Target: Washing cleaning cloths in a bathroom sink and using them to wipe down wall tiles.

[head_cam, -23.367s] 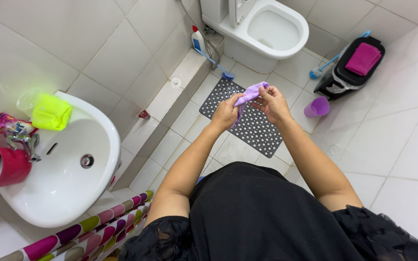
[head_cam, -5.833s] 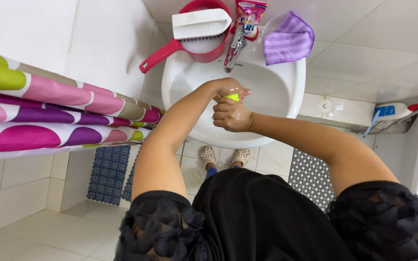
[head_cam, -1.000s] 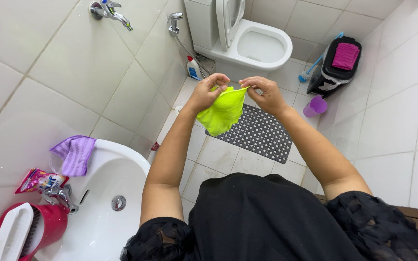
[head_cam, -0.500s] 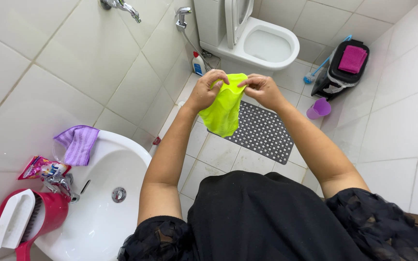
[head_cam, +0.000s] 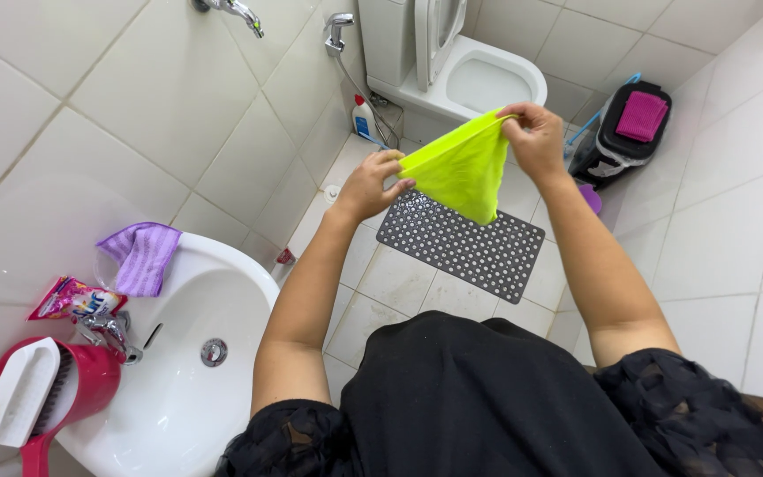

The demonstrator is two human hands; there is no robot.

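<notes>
I see both hands pinching the neon-yellow cloth (head_cam: pixel 463 168) mid-air above the grey perforated floor mat (head_cam: pixel 461 245): left hand (head_cam: pixel 371 184) low corner, right hand (head_cam: pixel 533 134) high edge. Keep pinches tight, pull evenly.

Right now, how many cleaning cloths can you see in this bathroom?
3: a yellow-green cloth stretched between the left hand and right hand, a purple cloth on the sink rim, a pink cloth on the black bucket. Others may be hidden.
</notes>
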